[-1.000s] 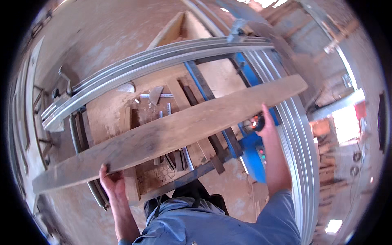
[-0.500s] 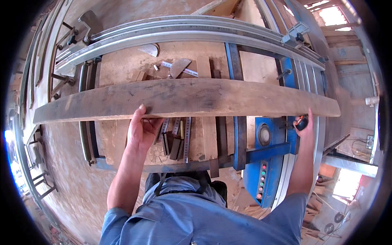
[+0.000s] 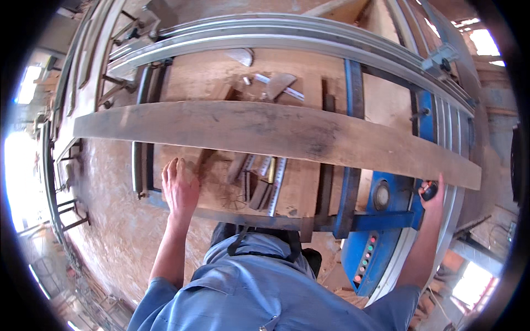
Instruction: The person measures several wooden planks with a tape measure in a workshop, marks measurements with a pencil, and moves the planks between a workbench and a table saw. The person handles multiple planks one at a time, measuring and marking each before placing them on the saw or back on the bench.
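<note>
We have a long wooden plank (image 3: 276, 135) lying crosswise on the saw table (image 3: 182, 83), its left end past the table's left edge and its right end reaching over the grey metal rails (image 3: 452, 118) at the right side. Our left hand (image 3: 179, 187) lies flat and spread on the bare table top just in front of the plank, near the table's front-left corner; it holds nothing and does not touch the plank. Our right hand (image 3: 433, 193) is at the front-right, beside the blue machine body (image 3: 381, 231), with fingers curled around a small dark knob with a red spot (image 3: 428, 190) just under the plank's right end. Between our hands, near the table's front edge, lie a metal ruler (image 3: 276, 185) and a few dark metal pieces (image 3: 251, 182). Beyond the plank, toward the far edge, rest some grey wedge-shaped blocks (image 3: 279, 83). A row of coloured buttons (image 3: 364, 265) runs down the blue panel below the front edge.
</note>
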The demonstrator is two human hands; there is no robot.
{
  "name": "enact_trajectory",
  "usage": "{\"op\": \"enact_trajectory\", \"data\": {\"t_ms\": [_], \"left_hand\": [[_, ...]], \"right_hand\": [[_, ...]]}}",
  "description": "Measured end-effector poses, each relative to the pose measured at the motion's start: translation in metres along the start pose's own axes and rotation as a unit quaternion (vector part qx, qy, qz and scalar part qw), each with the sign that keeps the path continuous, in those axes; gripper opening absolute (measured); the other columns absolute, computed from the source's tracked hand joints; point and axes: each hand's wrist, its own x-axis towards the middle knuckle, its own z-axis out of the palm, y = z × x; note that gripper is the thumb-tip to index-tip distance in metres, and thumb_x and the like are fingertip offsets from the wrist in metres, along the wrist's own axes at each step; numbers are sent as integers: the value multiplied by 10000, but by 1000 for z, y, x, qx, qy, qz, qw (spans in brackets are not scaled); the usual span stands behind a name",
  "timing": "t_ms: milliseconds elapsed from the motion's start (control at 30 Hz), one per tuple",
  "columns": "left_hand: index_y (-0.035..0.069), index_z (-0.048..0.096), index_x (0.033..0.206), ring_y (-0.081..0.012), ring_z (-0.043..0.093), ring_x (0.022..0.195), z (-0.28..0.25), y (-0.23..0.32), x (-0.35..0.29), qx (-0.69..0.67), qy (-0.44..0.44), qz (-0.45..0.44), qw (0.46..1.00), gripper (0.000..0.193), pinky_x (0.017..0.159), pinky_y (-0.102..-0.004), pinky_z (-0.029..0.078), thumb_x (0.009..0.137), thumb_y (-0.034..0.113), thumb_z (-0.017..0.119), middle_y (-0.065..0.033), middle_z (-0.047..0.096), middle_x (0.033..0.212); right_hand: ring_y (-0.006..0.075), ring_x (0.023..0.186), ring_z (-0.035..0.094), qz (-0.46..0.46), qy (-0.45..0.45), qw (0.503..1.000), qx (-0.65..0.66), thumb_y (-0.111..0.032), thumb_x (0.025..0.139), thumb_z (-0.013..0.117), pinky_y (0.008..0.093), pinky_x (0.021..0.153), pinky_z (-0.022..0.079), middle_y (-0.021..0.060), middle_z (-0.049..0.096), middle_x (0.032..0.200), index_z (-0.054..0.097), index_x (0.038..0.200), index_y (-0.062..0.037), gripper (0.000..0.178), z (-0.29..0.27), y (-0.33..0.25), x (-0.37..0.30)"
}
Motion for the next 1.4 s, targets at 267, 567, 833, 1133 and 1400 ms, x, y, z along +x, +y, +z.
{"op": "enact_trajectory", "data": {"t_ms": [267, 567, 833, 1133, 1400], "left_hand": [[-18, 485, 1221, -378, 480, 1110, 10, -13, -1, -59, -109, -118, 985, 585, 951, -442, 404, 742, 216, 725, -218, 533, 1160], [-20, 528, 1137, -389, 503, 1029, -3, -92, -30, -69, -137, -63, 986, 504, 896, -454, 429, 676, 111, 685, -208, 552, 1071], [-18, 496, 1211, -367, 519, 1041, -13, -75, -51, -16, -153, -109, 982, 593, 923, -426, 431, 679, 146, 702, -199, 555, 1072], [49, 660, 897, -277, 644, 775, -20, 102, 0, -302, -119, 26, 946, 193, 686, -397, 531, 786, 201, 703, -121, 652, 857], [25, 633, 767, -314, 670, 789, 22, 159, 23, -106, -215, 74, 968, 230, 669, -410, 537, 799, 252, 635, -168, 662, 814]], "right_hand": [[156, 557, 569, 38, 52, 997, -35, -567, 864, 582, 299, 478, 404, 39, 602, 719, 579, 907, -113, 455, 0, 3, 10], [169, 581, 564, -5, -4, 1000, -27, -523, 860, 610, 298, 490, 401, 51, 594, 726, 555, 838, -109, 418, -8, -18, 19], [179, 584, 578, 43, 38, 998, -23, -518, 842, 632, 309, 506, 431, 62, 611, 750, 568, 922, -117, 414, 1, 3, 23], [169, 583, 574, 38, 1, 999, -32, -508, 878, 591, 313, 507, 432, 60, 622, 774, 563, 918, -111, 400, 11, 19, 25], [168, 590, 582, 43, -95, 994, -11, -564, 911, 506, 331, 471, 443, 57, 627, 773, 601, 964, -121, 457, 26, 63, -81]]}}
